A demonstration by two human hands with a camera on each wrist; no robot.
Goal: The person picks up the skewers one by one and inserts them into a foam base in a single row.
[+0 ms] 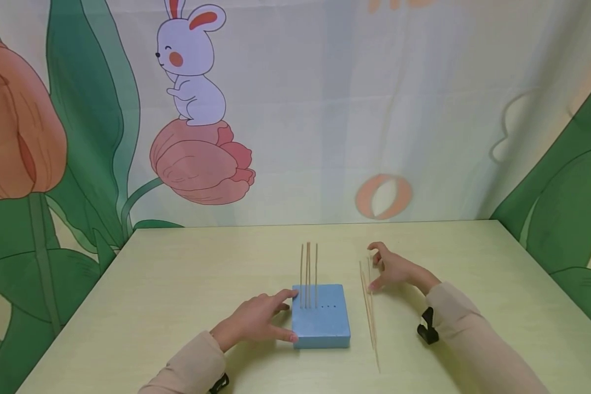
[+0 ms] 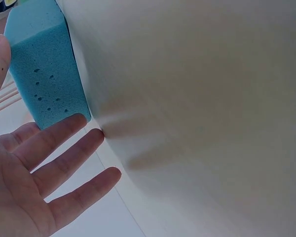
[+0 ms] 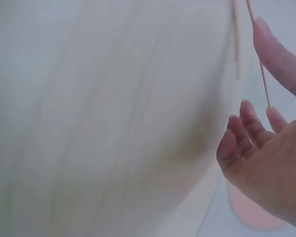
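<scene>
We see a matt foam block (image 1: 321, 327), its face pitted with small pores; slender sticks (image 1: 308, 273) that look like smooth, unvarnished wood; a smooth tabletop (image 1: 177, 284) with a soft low sheen; a printed cloth backdrop (image 1: 295, 137), softly creased; and sleeves (image 1: 477, 339) of plain, matt cloth.

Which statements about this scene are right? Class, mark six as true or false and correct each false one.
1. The block is red. False: it is blue.
2. The upright sticks stand in the block. True.
3. The left grip touches the block. True.
4. The right grip rests on the block. False: it is at the loose sticks.
5. The loose sticks are right of the block. True.
6. Every hole is filled. False: some holes are bare.
</scene>
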